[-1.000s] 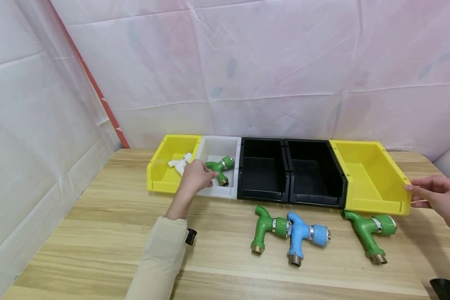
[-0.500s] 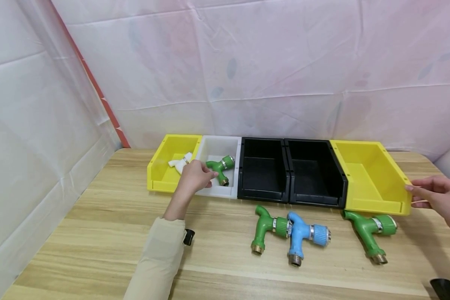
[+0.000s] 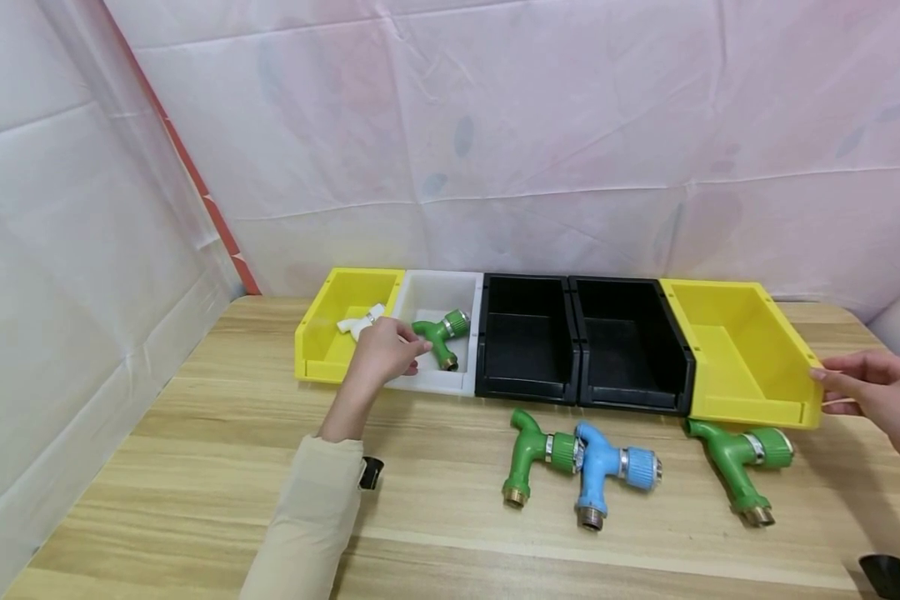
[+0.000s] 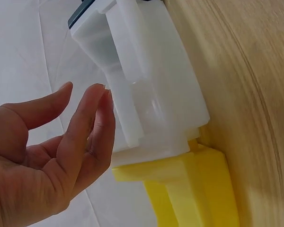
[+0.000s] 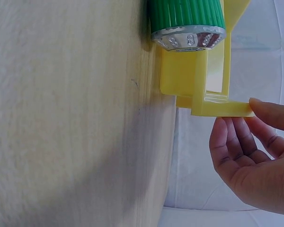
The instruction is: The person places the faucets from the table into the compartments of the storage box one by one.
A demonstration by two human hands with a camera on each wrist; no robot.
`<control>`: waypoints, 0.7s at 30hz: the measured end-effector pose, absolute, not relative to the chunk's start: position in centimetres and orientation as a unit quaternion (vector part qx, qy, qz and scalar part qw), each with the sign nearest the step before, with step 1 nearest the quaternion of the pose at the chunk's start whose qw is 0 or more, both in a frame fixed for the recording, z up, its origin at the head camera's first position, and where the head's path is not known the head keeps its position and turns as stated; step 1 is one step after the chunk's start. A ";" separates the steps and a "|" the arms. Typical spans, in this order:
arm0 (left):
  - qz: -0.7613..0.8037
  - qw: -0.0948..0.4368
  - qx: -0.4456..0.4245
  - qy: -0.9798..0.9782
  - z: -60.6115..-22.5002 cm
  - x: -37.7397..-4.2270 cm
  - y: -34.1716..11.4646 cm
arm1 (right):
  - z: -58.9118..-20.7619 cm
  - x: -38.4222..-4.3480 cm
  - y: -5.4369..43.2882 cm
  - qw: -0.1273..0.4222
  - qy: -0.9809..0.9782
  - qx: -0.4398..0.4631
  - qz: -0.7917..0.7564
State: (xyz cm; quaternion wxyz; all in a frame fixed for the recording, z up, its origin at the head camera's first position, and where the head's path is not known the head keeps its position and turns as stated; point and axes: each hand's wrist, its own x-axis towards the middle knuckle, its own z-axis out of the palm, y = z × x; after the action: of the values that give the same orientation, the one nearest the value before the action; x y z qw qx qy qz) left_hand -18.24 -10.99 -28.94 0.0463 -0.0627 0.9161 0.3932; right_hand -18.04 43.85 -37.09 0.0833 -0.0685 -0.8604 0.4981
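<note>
My left hand [image 3: 384, 350] hovers over the front of the white bin [image 3: 461, 383], holding nothing. In the left wrist view its thumb stands apart from the loosely bent fingers [image 4: 92, 109]. A green tap [image 3: 441, 333] lies inside that bin, just beyond my fingertips. Left of it, a white tap [image 3: 358, 323] lies in a yellow bin [image 3: 318, 371], partly hidden by the hand. At the far right, my right hand [image 3: 881, 396] pinches the side wall of another yellow bin [image 3: 753, 412], thumb at the rim and fingers along the outside.
Two black bins [image 3: 528, 387] stand in the middle of the row. On the wooden table [image 3: 450, 558] in front lie a green tap [image 3: 523, 458], a blue tap [image 3: 600, 471] touching it, and another green tap [image 3: 738, 467] by the right yellow bin. A pale cloth [image 3: 540, 133] hangs behind.
My left hand has drawn back slightly to the left, away from the green tap in the white bin. The right hand stays at the yellow bin.
</note>
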 end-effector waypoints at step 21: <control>0.393 0.036 -0.068 0.916 -28.6 -16.9 -14.6 | -36.0 -17.4 42.8 0.080 -0.865 -0.074 0.490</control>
State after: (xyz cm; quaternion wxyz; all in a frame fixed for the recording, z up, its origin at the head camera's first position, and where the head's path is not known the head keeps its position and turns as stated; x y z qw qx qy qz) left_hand -16.88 -14.56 -28.55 0.0359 -0.0681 0.9164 0.3927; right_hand -17.43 42.80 -36.05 0.0804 -0.0744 -0.8649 0.4899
